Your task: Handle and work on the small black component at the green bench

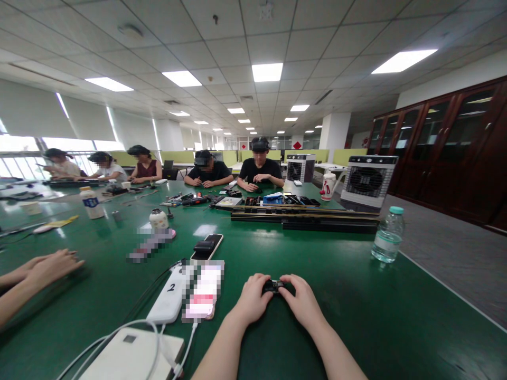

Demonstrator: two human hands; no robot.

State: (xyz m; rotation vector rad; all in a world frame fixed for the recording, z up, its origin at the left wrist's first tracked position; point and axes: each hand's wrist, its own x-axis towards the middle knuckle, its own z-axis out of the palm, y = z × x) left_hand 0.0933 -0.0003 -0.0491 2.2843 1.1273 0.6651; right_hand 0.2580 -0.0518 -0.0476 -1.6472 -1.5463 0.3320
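A small dark object [273, 286] with a flat, partly greyish top is held between my two hands just above the green table [336, 274]. Its kind is too small to make out. My left hand [252, 296] grips its left end, fingers curled behind and thumb in front. On the right end, my right hand [301, 298] pinches it between thumb and fingers. Left of my hands lie a phone [204, 290] with a blurred screen and a white power bank [171, 293] marked 2. Beyond them is another phone [216, 244] with a black case-like item [204, 246] on it.
A cream box-shaped device [130, 356] with white cables lies at the lower left. To the right stands a water bottle [388, 237]. Long black bars [304, 216] and tools lie farther back. A co-worker's hands [55, 269] rest at the left; several people sit beyond.
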